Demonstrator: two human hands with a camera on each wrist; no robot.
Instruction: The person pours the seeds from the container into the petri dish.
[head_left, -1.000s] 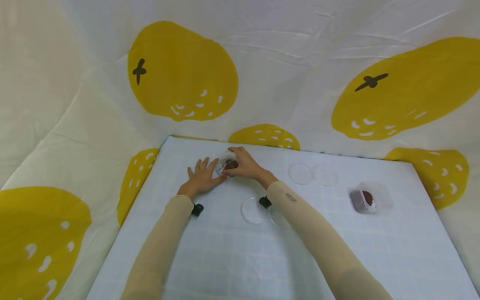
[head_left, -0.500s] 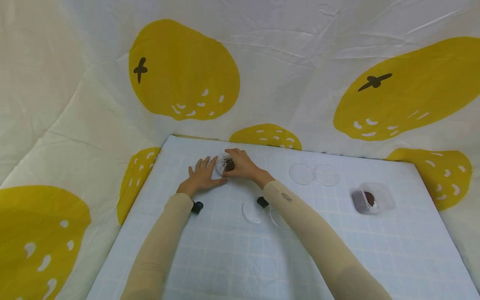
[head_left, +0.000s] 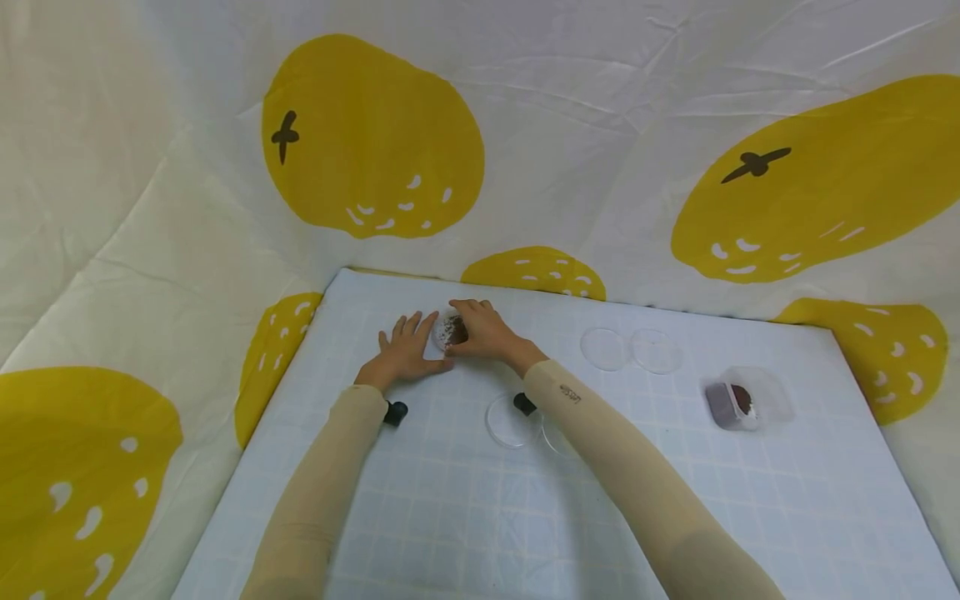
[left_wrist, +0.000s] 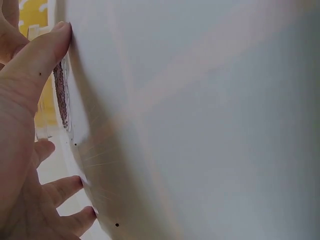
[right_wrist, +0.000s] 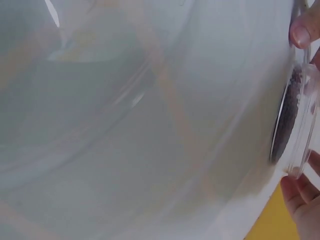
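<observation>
At the back left of the table in the head view, my right hand (head_left: 486, 330) grips the edge of a clear petri dish lid (right_wrist: 309, 125), thumb on the near side and fingers on the far side. The lid sits over a petri dish base (head_left: 442, 332) holding dark brown, soil-like crumbs (right_wrist: 287, 120). Left of the dish, my left hand (head_left: 405, 354) lies with its fingers spread, fingertips against the table. In the left wrist view its thumb (left_wrist: 57, 40) is straight, right by the dish. The right palm hides part of the dish in the head view.
Two clear round dish parts (head_left: 512, 420) lie under the right forearm, and another pair (head_left: 603, 349) lies farther back. At right stands a small plastic tub (head_left: 731, 405) with brown crumbs, beside a clear tray (head_left: 772, 393). Printed cloth (head_left: 570, 167) hangs behind the table.
The right hand has shifted slightly left and lower with the lid over the dish. The left hand has stayed in place. The head view has shifted slightly.
</observation>
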